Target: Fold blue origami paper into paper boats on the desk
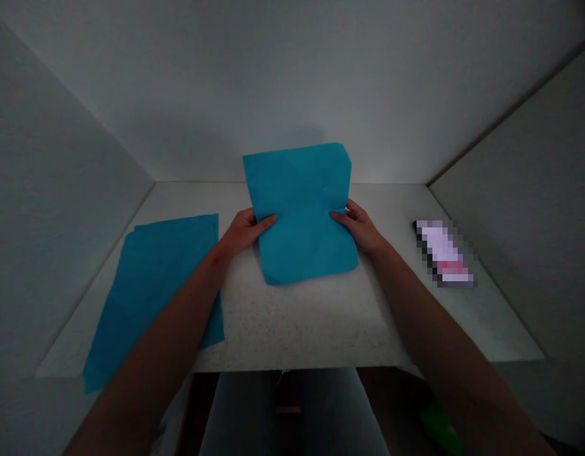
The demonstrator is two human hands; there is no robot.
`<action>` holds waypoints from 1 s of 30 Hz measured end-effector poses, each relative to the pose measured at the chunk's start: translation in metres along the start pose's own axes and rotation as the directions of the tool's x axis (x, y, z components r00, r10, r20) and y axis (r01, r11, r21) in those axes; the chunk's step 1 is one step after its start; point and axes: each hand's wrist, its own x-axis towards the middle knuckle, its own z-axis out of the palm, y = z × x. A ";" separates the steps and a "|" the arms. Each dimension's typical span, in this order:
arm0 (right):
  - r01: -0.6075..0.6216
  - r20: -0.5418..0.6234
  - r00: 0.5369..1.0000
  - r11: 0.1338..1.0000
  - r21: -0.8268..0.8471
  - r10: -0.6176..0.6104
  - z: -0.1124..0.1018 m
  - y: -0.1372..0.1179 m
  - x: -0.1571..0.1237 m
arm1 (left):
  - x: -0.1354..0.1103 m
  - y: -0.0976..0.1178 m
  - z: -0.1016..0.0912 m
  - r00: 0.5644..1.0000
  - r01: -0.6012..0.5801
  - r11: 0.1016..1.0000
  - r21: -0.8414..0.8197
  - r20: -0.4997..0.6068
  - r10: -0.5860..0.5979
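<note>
A blue sheet of paper [304, 190] is held up above the middle of the table, its upper part in front of the back wall. My left hand [246, 229] grips its left edge, thumb on the front and fingers behind. On the opposite edge my right hand [361, 225] pinches the sheet the same way, and the paper bends in slightly at both grips. Some corners look cut or rounded. To the left, more blue sheets [163, 259] lie stacked on the table, partly hidden under my left forearm.
The speckled white table [296, 329] is closed in by walls at the back and both sides. A pixelated phone-like object [444, 253] lies at the right. The left stack overhangs the front edge. Below are my legs [292, 411] and a green item [439, 427] on the floor.
</note>
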 end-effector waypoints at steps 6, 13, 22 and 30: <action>0.027 -0.066 0.997 0.997 -0.077 -0.032 -0.010 0.008 0.003 | 0.005 -0.006 -0.006 0.990 -0.067 0.997 0.025 -0.121 0.070; 0.002 0.003 1.000 0.998 -0.066 -0.002 -0.004 -0.001 0.003 | 0.004 -0.001 -0.009 0.995 -0.008 1.000 0.009 -0.103 0.009; 0.151 -0.001 0.988 0.980 -0.131 -0.153 0.004 0.004 0.001 | 0.006 -0.002 0.000 0.936 -0.143 0.981 0.131 -0.304 0.177; 0.449 -0.228 0.758 0.742 -0.497 -0.611 0.008 -0.025 -0.009 | -0.016 0.034 0.015 0.668 -0.352 0.730 0.586 -0.389 0.634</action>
